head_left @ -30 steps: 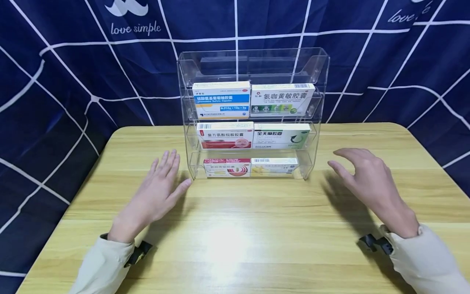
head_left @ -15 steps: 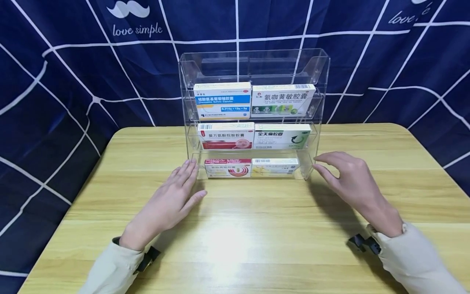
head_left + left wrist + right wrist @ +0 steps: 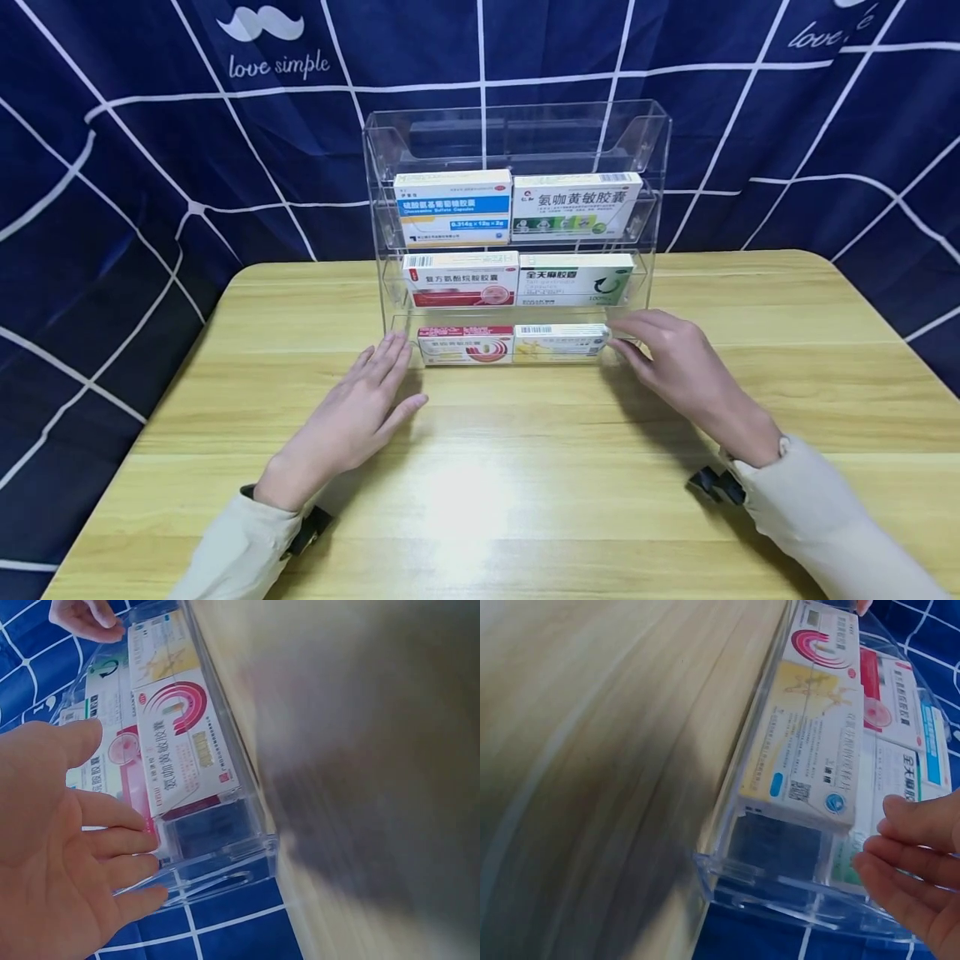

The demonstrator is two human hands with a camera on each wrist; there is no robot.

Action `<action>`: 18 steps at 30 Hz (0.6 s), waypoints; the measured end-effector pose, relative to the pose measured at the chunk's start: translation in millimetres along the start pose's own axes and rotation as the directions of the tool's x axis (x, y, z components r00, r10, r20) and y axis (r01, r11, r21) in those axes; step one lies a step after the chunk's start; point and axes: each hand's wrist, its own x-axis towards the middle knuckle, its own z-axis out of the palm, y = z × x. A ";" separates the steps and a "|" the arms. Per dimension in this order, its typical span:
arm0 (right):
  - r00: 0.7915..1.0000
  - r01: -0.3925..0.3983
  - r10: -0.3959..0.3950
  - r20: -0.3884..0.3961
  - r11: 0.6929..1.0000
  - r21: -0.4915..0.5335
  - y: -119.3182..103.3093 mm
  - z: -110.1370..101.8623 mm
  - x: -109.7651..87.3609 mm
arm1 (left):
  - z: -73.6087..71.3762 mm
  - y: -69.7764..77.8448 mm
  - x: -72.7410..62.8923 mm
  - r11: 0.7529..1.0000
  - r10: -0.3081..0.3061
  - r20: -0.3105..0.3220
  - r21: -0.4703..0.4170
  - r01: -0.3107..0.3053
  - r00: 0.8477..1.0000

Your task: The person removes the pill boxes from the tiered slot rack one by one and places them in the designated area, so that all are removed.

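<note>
A clear acrylic display rack (image 3: 450,142) holds medicine boxes in pairs on three tiers. Its lowest tier bears a white box with pink arcs (image 3: 467,346) and a yellow-and-white box (image 3: 561,343). My right hand (image 3: 690,358) is at the right end of the yellow-and-white box, thumb and fingers slightly bent; in the right wrist view a small gap separates the fingertips from that box. Close to the rack's lower left corner, my left hand (image 3: 345,421) has its fingers extended and thumb spread, holding nothing. Whether it touches the rack I cannot tell.
The middle tier carries a red-and-white box (image 3: 461,283) and a green-and-white box (image 3: 576,285). Above them stand a blue-and-white box (image 3: 453,212) and another white box with green (image 3: 576,208). A wooden table (image 3: 525,433) lies under the rack, before a blue checked cloth (image 3: 300,167).
Both hands have moved inward to the rack's lower tier, the right one travelling left up to the yellow-and-white box. The left hand has barely shifted in the last half second. The boxes stay put.
</note>
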 end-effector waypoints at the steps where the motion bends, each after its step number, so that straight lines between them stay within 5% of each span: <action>1: 1.000 0.002 -0.002 0.004 1.000 0.002 0.3 1.8 1.2 | 0.7 -0.3 0.0 1.000 0.003 0.000 0.001 -0.003 1.000; 11: 0.998 -0.024 0.023 0.062 1.000 0.006 5.8 15.3 5.2 | 4.8 0.8 1.0 1.000 0.011 -0.004 0.002 -0.011 1.000; 18: 0.982 -0.079 0.080 0.173 0.997 -0.013 5.1 19.9 9.8 | 5.1 0.8 1.7 1.000 -0.001 0.004 0.014 0.000 1.000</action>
